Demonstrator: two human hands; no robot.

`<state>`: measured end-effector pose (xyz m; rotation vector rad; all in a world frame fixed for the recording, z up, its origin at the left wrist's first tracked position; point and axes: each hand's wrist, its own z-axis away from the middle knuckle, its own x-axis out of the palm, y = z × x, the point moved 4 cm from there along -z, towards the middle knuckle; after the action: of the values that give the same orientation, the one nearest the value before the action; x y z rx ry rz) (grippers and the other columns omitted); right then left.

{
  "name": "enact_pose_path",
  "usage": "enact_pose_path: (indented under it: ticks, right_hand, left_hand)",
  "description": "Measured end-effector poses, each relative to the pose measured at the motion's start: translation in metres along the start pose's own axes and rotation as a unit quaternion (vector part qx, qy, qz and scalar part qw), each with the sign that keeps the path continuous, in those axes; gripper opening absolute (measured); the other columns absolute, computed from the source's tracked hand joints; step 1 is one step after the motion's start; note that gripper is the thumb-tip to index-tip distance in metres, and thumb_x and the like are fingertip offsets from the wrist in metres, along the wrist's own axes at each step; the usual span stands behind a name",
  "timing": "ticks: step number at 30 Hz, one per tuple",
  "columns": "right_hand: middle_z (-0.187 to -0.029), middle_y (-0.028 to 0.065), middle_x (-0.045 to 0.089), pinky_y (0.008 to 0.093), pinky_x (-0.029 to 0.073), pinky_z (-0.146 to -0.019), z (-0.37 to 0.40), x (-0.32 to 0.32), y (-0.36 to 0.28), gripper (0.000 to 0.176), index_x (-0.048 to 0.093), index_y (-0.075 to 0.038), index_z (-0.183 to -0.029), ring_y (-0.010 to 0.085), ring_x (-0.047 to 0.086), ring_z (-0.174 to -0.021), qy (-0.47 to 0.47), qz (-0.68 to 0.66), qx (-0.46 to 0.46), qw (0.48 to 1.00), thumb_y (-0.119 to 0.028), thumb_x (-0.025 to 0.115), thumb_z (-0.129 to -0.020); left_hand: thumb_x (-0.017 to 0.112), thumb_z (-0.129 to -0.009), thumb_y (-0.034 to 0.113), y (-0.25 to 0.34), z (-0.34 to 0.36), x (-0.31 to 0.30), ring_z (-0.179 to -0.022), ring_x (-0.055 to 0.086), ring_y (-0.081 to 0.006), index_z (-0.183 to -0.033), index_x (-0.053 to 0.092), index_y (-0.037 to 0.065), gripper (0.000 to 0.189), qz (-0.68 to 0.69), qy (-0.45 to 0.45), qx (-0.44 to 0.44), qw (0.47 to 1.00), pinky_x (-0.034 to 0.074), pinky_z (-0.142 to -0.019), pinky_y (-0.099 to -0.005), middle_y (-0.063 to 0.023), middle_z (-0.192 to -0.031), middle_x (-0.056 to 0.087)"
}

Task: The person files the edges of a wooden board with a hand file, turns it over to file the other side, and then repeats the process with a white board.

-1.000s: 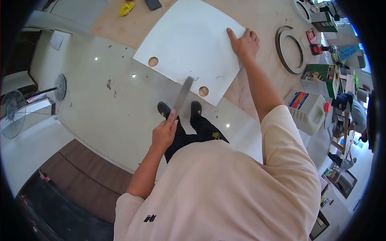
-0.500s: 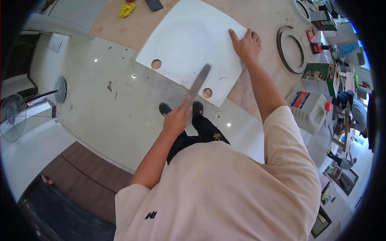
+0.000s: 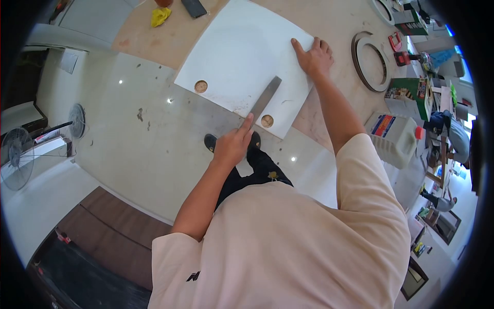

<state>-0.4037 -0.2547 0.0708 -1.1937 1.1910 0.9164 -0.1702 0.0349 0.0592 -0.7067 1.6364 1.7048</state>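
Note:
My left hand is closed around the near end of a long flat grey file, its index finger stretched along it. The file points away and to the right, over the near edge of a white panel. Two round recesses with brown bottoms lie near that edge, one at the left and one at the right. On the panel's right edge my right hand rests palm down, thumb spread from the fingers. Whether the file touches the panel is hard to tell.
The panel lies on a light brown table. Curved edging strips, a white jug and a green box stand right. A yellow cloth lies far left. Fans stand left; a person is far right.
My left hand and the file have moved forward and to the right, further over the panel. My right hand remains on the panel's edge.

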Motion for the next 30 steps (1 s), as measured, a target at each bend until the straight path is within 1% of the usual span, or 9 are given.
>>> enact_pose_path:
  ticks: [5,7,11,14,17,18,23,26,30]
  right_hand:
    - [-0.153,0.0196,0.039,0.0544,0.024,-0.115,-0.001,0.001,-0.003,0.098,0.041,-0.003,-0.148,0.0374,0.030,-0.145,0.001,0.000,-0.007,1.000,-0.077,0.050,-0.085]
    - [-0.153,0.0168,0.040,0.0538,0.023,-0.115,0.002,0.003,-0.002,0.099,0.041,-0.002,-0.148,0.0349,0.029,-0.145,-0.011,-0.002,0.004,1.000,-0.077,0.051,-0.084]
    - [-0.153,0.0153,0.040,0.0535,0.023,-0.115,-0.002,0.002,-0.004,0.099,0.041,-0.002,-0.148,0.0333,0.029,-0.144,-0.010,0.007,0.008,1.000,-0.077,0.051,-0.084]
    - [-0.152,0.0154,0.040,0.0531,0.023,-0.115,-0.003,0.004,-0.003,0.098,0.041,-0.002,-0.148,0.0333,0.029,-0.145,0.007,0.016,0.001,1.000,-0.077,0.051,-0.085]
    - [-0.153,0.0156,0.040,0.0533,0.023,-0.115,-0.001,0.001,-0.004,0.098,0.041,-0.002,-0.148,0.0332,0.028,-0.145,-0.003,0.006,-0.001,1.000,-0.077,0.050,-0.085]
    - [-0.153,0.0157,0.040,0.0535,0.023,-0.115,0.001,0.002,-0.001,0.098,0.041,-0.002,-0.148,0.0334,0.029,-0.145,-0.006,0.010,0.004,1.000,-0.077,0.050,-0.085]
    - [-0.152,0.0160,0.040,0.0533,0.024,-0.115,-0.002,0.001,-0.005,0.098,0.041,-0.001,-0.147,0.0339,0.030,-0.144,-0.010,0.013,0.004,1.000,-0.077,0.050,-0.085]
    - [-0.152,0.0169,0.040,0.0520,0.025,-0.114,-0.002,0.000,-0.006,0.098,0.041,-0.001,-0.147,0.0338,0.031,-0.144,-0.005,0.013,-0.001,1.000,-0.076,0.050,-0.085]
    - [-0.153,0.0177,0.040,0.0513,0.025,-0.115,0.002,0.003,-0.003,0.099,0.041,-0.001,-0.148,0.0341,0.030,-0.144,-0.007,0.003,0.001,1.000,-0.077,0.050,-0.085]
  left_hand:
    - [0.061,-0.097,0.028,-0.041,0.069,-0.028,-0.066,0.065,-0.0386,-0.151,0.043,0.029,0.057,0.006,0.005,-0.071,0.997,0.053,-0.060,-0.0474,-0.0152,-0.074,0.064]
    - [0.062,-0.097,0.028,-0.042,0.064,-0.014,-0.066,0.065,-0.0382,-0.151,0.043,0.029,0.057,0.012,-0.003,-0.053,0.999,0.053,-0.060,-0.0473,-0.0152,-0.075,0.065]
    - [0.065,-0.095,0.025,-0.011,-0.005,-0.001,-0.067,0.066,-0.0372,-0.150,0.045,0.027,0.058,-0.004,-0.014,-0.016,1.000,0.054,-0.061,-0.0479,-0.0152,-0.076,0.066]
    - [0.064,-0.096,0.022,-0.007,0.007,-0.025,-0.072,0.066,-0.0354,-0.147,0.050,0.020,0.054,-0.023,-0.054,-0.062,0.996,0.053,-0.066,-0.0452,-0.0174,-0.078,0.067]
    - [0.060,-0.098,0.025,-0.045,0.065,-0.033,-0.072,0.065,-0.0376,-0.149,0.046,0.023,0.053,0.013,-0.054,-0.102,0.993,0.052,-0.066,-0.0471,-0.0179,-0.077,0.066]
    - [0.060,-0.098,0.026,-0.047,0.065,-0.025,-0.072,0.065,-0.0380,-0.150,0.046,0.023,0.054,0.019,-0.052,-0.085,0.995,0.052,-0.066,-0.0472,-0.0182,-0.077,0.066]
    - [0.064,-0.096,0.021,-0.007,-0.017,-0.016,-0.069,0.065,-0.0393,-0.148,0.048,0.021,0.054,0.016,-0.034,-0.021,0.999,0.052,-0.063,-0.0471,-0.0191,-0.075,0.065]
    - [0.064,-0.096,0.021,-0.018,0.008,-0.029,-0.069,0.064,-0.0388,-0.149,0.047,0.022,0.055,0.014,-0.013,-0.023,1.000,0.052,-0.063,-0.0469,-0.0183,-0.074,0.065]
    - [0.060,-0.098,0.029,-0.052,0.063,-0.029,-0.072,0.066,-0.0387,-0.150,0.045,0.028,0.054,0.011,-0.027,-0.067,0.997,0.053,-0.065,-0.0486,-0.0160,-0.078,0.067]
